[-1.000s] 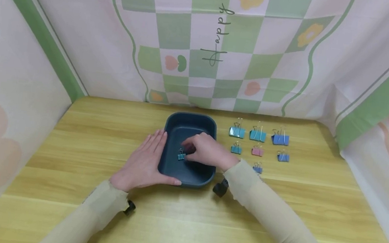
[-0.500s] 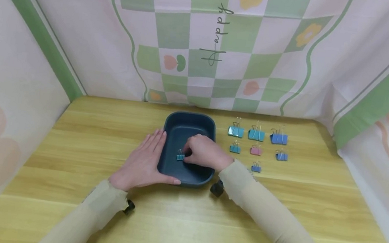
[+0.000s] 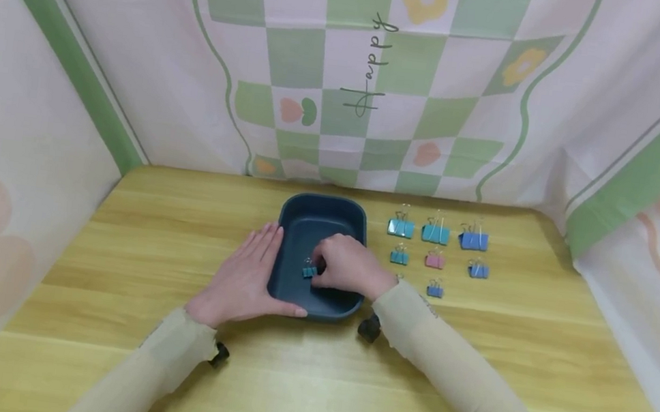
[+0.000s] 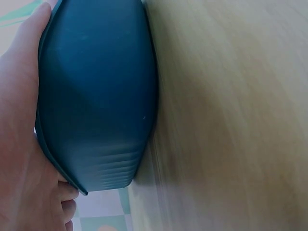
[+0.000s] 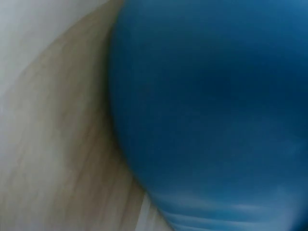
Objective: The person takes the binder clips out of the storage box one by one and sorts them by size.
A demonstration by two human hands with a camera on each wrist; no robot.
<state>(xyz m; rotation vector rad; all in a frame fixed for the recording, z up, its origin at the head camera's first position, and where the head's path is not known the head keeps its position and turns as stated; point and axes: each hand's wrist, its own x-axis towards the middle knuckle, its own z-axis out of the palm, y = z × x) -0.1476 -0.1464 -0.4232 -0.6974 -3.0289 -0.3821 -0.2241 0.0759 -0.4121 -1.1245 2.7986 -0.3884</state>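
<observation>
A dark blue rectangular tray (image 3: pixel 300 231) stands on the wooden table. My left hand (image 3: pixel 237 279) lies against its left side with straight fingers, the thumb along the near rim; the left wrist view shows that hand along the rim of the tray (image 4: pixel 101 91). Inside the tray sits a small teal binder clip (image 3: pixel 309 272), handles up. My right hand (image 3: pixel 350 265) reaches in over the right rim with bent fingers, its fingertips right at the clip's right edge. I cannot tell whether they pinch anything, as the hand hides the space beneath. The right wrist view shows only the tray's outer wall (image 5: pixel 202 120).
Right of the tray, binder clips stand in rows: large teal (image 3: pixel 401 228), large teal (image 3: pixel 435 234) and large blue (image 3: pixel 473 241) at the back. In front are teal (image 3: pixel 399 258), pink (image 3: pixel 435 261) and blue ones (image 3: pixel 478 271), then a small blue one (image 3: pixel 434 292). A patterned curtain (image 3: pixel 353 64) hangs behind.
The right hand's fingers have curled in beside the small teal clip, the index finger drawing back toward the thumb. The left hand and tray have stayed put; the head view has shifted slightly.
</observation>
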